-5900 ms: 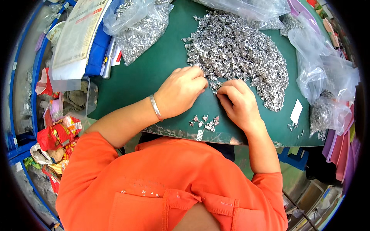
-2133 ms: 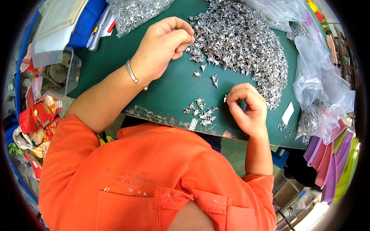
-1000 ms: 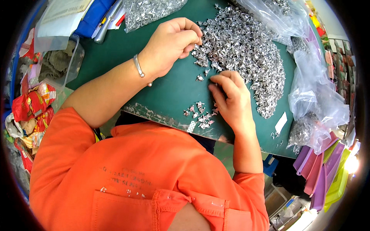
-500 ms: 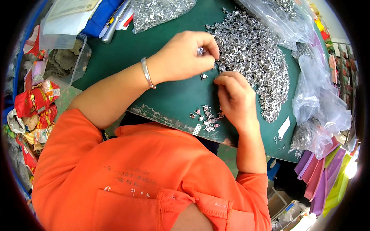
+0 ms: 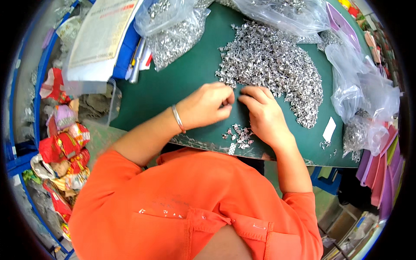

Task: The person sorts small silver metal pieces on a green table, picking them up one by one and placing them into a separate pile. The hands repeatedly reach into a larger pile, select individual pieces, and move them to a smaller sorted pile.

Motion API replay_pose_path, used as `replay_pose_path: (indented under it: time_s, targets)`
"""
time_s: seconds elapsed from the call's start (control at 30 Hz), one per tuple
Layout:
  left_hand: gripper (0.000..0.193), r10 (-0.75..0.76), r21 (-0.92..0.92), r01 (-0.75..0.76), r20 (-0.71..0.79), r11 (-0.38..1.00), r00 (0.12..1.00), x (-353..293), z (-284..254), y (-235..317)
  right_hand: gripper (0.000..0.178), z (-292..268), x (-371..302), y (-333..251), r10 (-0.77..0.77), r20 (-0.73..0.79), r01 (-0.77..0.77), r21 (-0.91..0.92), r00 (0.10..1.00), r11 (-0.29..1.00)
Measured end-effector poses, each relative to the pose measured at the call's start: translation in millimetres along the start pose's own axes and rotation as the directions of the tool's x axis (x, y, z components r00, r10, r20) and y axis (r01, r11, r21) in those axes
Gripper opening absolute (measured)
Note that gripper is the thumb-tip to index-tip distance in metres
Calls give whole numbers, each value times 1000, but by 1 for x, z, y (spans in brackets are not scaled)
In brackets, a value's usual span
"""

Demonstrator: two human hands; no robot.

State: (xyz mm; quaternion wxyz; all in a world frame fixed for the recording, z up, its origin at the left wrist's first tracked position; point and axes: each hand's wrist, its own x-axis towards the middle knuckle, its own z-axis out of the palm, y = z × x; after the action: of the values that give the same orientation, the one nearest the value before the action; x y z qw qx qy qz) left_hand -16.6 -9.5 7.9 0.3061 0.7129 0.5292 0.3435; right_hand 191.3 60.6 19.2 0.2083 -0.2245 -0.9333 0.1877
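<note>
A large pile of small silver metal parts (image 5: 277,65) covers the middle of the green tabletop (image 5: 182,78). My left hand (image 5: 208,106), with a silver bangle (image 5: 178,118) at its wrist, is just off the pile's near left edge. Its thumb and fingers are curled together, hiding whatever they hold. Close by on the right, my right hand (image 5: 265,115) has its fingers bent and drawn together at the pile's near edge. Anything in its fingertips is too small to make out. Between my hands and the table's front edge lies a small cluster of loose metal parts (image 5: 239,136).
Clear bags of metal parts (image 5: 175,41) lie at the back left, beside a blue folder with papers (image 5: 102,39). Another plastic bag (image 5: 357,136) and a white slip (image 5: 329,129) are at the right. A clear tub (image 5: 113,104) stands left of the table.
My left hand has drawn back from the pile's left edge toward me and closer to my right hand. The right hand stays near the pile. The whole view has shifted somewhat.
</note>
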Motion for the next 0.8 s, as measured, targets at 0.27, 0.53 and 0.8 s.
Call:
replay_pose_path:
  time_s: [0.27, 0.53, 0.8]
  targets:
    - [12, 52, 52, -47, -92, 998, 994, -13, 18, 3, 22, -15, -25, 9, 363, -241, -316, 211, 900, 925]
    - [16, -326, -177, 306, -103, 936, 940, -10, -6, 4, 14, 9, -14, -2, 257, -195, -250, 61, 947, 966]
    - [15, -97, 27, 96, 25, 995, 995, -5, 7, 13, 10, -5, -37, 7, 620, -2, -503, 583, 785, 638]
